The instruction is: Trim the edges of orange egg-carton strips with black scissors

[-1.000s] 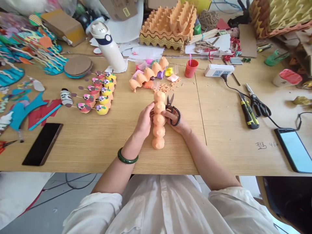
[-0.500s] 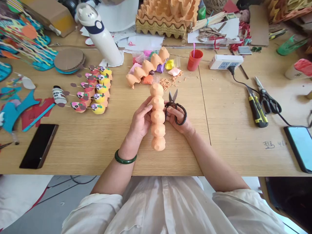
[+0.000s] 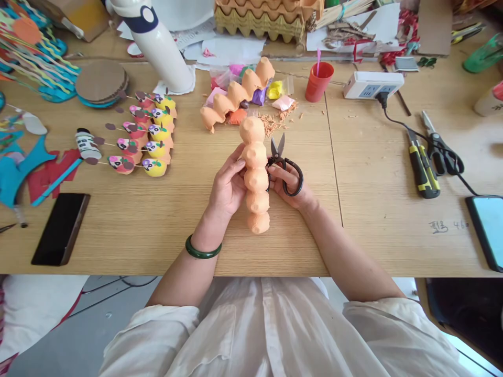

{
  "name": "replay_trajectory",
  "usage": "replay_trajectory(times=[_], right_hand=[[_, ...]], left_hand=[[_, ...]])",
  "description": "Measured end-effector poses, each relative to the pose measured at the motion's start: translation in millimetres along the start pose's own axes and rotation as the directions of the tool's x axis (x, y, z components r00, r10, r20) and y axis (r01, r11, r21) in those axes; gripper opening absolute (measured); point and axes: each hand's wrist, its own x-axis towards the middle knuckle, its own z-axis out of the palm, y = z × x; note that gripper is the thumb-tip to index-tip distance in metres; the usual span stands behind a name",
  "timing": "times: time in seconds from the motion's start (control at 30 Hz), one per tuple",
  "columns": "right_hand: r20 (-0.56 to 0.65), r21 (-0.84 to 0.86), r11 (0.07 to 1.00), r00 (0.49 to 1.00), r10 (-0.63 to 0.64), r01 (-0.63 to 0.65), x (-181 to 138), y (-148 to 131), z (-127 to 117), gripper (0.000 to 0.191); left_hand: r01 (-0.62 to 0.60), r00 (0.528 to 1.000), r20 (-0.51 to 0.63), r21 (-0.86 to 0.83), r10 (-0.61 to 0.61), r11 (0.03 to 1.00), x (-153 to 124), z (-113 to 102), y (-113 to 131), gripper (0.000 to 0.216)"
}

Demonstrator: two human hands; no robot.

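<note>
An orange egg-carton strip (image 3: 257, 179) with a row of several rounded cups runs lengthwise in front of me, above the table. My left hand (image 3: 230, 180) grips its left side, thumb on top and fingers beneath. Black-handled scissors (image 3: 292, 177) are in my right hand (image 3: 288, 188), blades slightly apart and pointing away from me. The right fingertips come close to the strip's right edge; whether they touch it is hidden. Beyond the strip, a second orange carton strip (image 3: 236, 96) lies beside orange scraps (image 3: 275, 123) and small clay packets (image 3: 259, 96).
Painted carton cups (image 3: 157, 149) with sticks stand left of my hands, near a white bottle (image 3: 163, 52). A red cup (image 3: 319, 82) and power strip (image 3: 373, 85) are at the back right. Right lie a cutter (image 3: 422, 165) and grey scissors (image 3: 440, 146). A phone (image 3: 61, 229) lies left.
The view has shifted slightly, so the table things appear higher. The strip's near end has swung a little to the right. Both hands keep their hold.
</note>
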Motion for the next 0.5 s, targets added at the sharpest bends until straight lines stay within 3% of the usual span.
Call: replay_trajectory(times=[0.23,0.5], right_hand=[[0.008,-0.002,1.000,1.000,-0.003,0.003,-1,-2,2,0.032],[0.005,0.037,0.999,1.000,-0.009,0.009,0,-5,-3,0.028]], left_hand=[[-0.059,0.997,-0.052,0.011,0.059,0.998,-2,0,-3,0.032],[-0.055,0.998,-0.026,0.018,0.055,0.998,-6,10,2,0.032]])
